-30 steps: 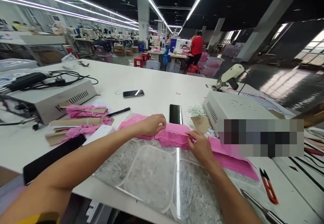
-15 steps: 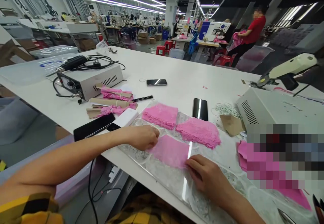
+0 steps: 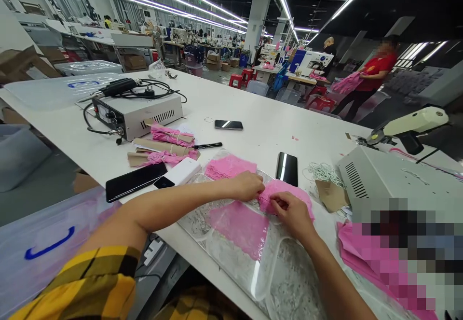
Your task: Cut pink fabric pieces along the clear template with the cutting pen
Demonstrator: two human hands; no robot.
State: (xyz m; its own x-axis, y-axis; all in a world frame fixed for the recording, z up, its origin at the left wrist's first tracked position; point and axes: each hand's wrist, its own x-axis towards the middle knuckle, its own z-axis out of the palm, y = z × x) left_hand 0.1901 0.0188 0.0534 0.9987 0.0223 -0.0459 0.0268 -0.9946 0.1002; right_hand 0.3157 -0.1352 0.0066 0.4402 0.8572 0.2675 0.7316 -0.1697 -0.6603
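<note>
Both my hands are at the right-hand stack of pink lace-edged fabric pieces. My left hand is closed in a pinch at the stack's left corner, its fingertips partly hidden. With thumb and forefinger together, my right hand pinches the near edge of the same stack. A single pink fabric piece lies flat on the clear plastic sheet, just nearer to me. Behind my left hand sits another pink stack, partly covered by that hand and forearm.
Rolled pink bundles, a white box and a black tablet-like device lie at left. Phones rest beyond the stacks. A grey control box stands far left, a larger machine at right, beside pink fabric.
Both hands have left the single flat piece and moved away from me to the right-hand stack. That piece now lies untouched. The view has shifted slightly.
</note>
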